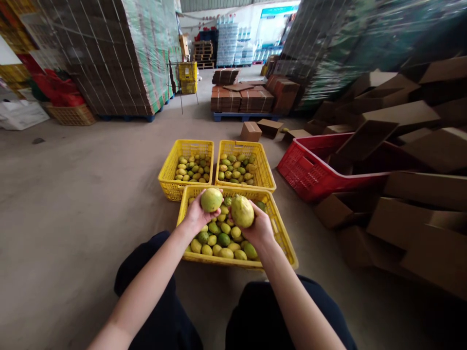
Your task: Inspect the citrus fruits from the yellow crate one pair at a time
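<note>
My left hand (196,215) holds a round yellow-green lemon (211,200) above the near yellow crate (233,263). Beside it, my right hand (260,226) has its fingers around a larger yellow lemon (242,211). The two fruits are close but apart. Under both hands, the near crate holds many yellow and green lemons (224,239). Behind it stand two more yellow crates, one at the left (168,167) and one at the right (268,167), each with smaller-looking lemons inside.
A red crate (306,170) with cardboard in it stands at the right, among piled open boxes (416,209). Flattened cartons (241,99) lie on a blue pallet (246,116) ahead. Tall wrapped stacks (105,58) rise on both sides.
</note>
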{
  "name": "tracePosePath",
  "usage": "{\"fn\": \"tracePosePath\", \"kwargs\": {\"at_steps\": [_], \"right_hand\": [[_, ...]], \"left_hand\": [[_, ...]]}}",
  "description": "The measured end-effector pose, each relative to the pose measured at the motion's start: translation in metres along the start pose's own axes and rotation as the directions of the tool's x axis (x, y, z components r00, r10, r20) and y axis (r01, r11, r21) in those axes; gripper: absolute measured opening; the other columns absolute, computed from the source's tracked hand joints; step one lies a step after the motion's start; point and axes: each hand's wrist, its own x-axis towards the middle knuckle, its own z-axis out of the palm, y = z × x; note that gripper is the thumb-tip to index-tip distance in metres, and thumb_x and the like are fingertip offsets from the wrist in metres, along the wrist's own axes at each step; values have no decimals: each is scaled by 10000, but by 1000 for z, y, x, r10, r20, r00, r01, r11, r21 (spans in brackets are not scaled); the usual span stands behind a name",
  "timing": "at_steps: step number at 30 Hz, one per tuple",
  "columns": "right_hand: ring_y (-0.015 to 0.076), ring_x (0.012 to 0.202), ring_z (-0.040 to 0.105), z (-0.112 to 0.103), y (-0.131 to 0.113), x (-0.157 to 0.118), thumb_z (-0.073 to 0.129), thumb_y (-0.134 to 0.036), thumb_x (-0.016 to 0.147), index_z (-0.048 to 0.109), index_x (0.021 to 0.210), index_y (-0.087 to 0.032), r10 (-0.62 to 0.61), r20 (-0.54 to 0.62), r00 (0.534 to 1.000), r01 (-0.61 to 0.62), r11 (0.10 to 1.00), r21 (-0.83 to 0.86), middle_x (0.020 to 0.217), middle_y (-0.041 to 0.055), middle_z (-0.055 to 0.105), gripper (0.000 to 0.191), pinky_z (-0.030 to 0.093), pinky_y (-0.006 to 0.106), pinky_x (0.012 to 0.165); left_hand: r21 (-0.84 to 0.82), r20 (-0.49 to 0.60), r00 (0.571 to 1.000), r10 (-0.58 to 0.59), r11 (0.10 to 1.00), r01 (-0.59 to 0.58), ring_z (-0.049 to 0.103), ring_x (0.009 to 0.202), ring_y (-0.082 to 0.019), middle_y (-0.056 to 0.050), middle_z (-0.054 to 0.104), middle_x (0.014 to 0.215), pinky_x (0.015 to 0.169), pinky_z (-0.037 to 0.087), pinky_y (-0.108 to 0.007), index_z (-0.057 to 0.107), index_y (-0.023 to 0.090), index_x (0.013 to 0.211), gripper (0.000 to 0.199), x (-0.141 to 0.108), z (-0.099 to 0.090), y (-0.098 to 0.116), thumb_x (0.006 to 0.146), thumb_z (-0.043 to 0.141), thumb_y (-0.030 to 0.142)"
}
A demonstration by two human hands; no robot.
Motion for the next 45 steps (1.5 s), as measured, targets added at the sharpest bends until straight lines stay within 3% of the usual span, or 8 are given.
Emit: {"fn": "tracePosePath", "kwargs": {"at_steps": [5, 9, 16, 20, 26, 33, 39, 45], "right_hand": [[165, 498, 624, 4, 4, -3, 601, -362, 805, 647, 798, -181, -5, -19, 1000, 4, 998, -67, 663, 28, 697, 186, 500, 262, 422], [144, 503, 620, 7, 2, -8, 652, -279, 754, 639, 764, -180, -24, -29, 999, 21, 994, -104, 650, 4, 686, 100, 470, 220, 389], [182, 487, 635, 5, 2, -5, 517, -308, 831, 653, 734, -159, 88, -57, 994, -92, 994, -63, 603, 67, 692, 224, 520, 277, 440], [185, 501, 644, 7, 3, -5, 465, -333, 877, 662, 775, -157, 143, -66, 987, -147, 988, -51, 624, 74, 698, 284, 528, 278, 446], [149, 507, 617, 6, 0, -6, 656, -228, 755, 639, 783, -182, 96, -125, 987, -96, 995, 7, 631, 15, 682, 57, 518, 235, 432], [179, 505, 600, -4, 2, 3, 385, -332, 865, 637, 799, -169, 207, -134, 969, -190, 973, 130, 656, 100, 689, 307, 485, 268, 410], [193, 513, 616, -9, 2, 7, 435, -302, 831, 633, 862, -194, 154, -61, 986, -153, 988, 23, 745, 93, 726, 227, 490, 282, 413], [172, 600, 654, -3, -1, 2, 519, -299, 849, 611, 841, -179, 142, -81, 986, -139, 989, 45, 671, 60, 695, 151, 568, 257, 518]], "left_hand": [[62, 18, 1000, 12, 998, -13, 560, 468, -107, -72, 661, 700, 423, 474, -201, 664, 102, 893, 440, -5, 2, 3, 887, 468, 496], [58, -35, 999, 37, 998, -35, 581, 474, -113, -22, 606, 606, 436, 487, -189, 638, 120, 827, 257, -9, 5, 6, 854, 565, 365], [-221, -147, 981, -129, 971, 95, 627, 594, -144, -102, 645, 709, 468, 528, -207, 619, 101, 853, 322, -2, -2, 4, 922, 375, 301], [-188, -118, 990, -77, 981, 54, 656, 670, -161, -73, 651, 761, 522, 561, -230, 610, 131, 858, 280, -1, -2, 3, 919, 437, 342], [-138, -220, 975, 24, 989, -55, 633, 613, -127, -33, 626, 711, 536, 561, -206, 594, 141, 821, 129, -3, 2, 4, 787, 663, 244], [-330, -235, 968, -89, 944, 6, 665, 672, -171, -116, 663, 773, 510, 555, -217, 601, 85, 1009, 305, 3, -8, 1, 916, 383, 278], [-267, -231, 973, 17, 960, -80, 685, 803, -196, -95, 671, 831, 617, 589, -255, 615, 135, 1040, 263, 5, -8, 1, 912, 449, 294], [-295, -173, 984, -51, 956, -2, 675, 798, -197, -125, 661, 831, 592, 595, -226, 577, 82, 1111, 351, 0, -1, 6, 914, 446, 341]]}}
